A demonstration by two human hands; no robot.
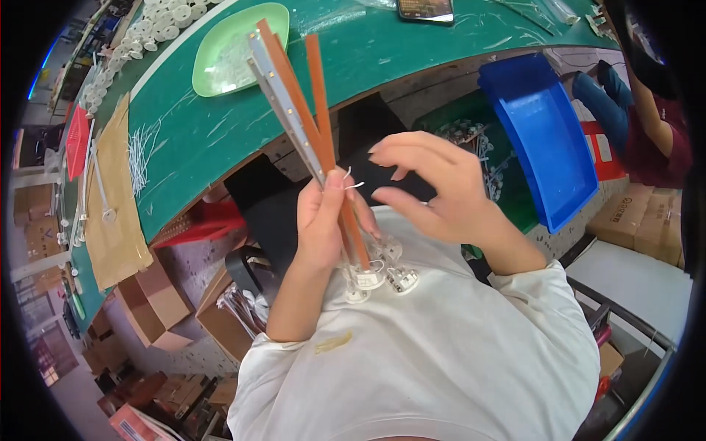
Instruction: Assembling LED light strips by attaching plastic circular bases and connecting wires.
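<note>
My left hand (321, 220) is closed around a bundle of LED light strips (300, 128) in front of my chest. Some strips show a pale face with small yellow LEDs, others a brown-orange side, and one brown strip (317, 88) fans out to the right. Round whitish end pieces (370, 279) cluster at the lower end, close to my shirt. A short white wire (354, 185) pokes out beside my left thumb. To the right of the bundle, my right hand (434, 184) is raised with curved fingers and thumb apart, holding nothing.
Across the green table (220, 132) lie a light green tray (241, 48) of small clear pieces, a phone (426, 10), white wires (143, 154) and cardboard (110, 213). A blue bin (544, 140) stands at the right, near another person (657, 132). Cardboard boxes (151, 301) sit below left.
</note>
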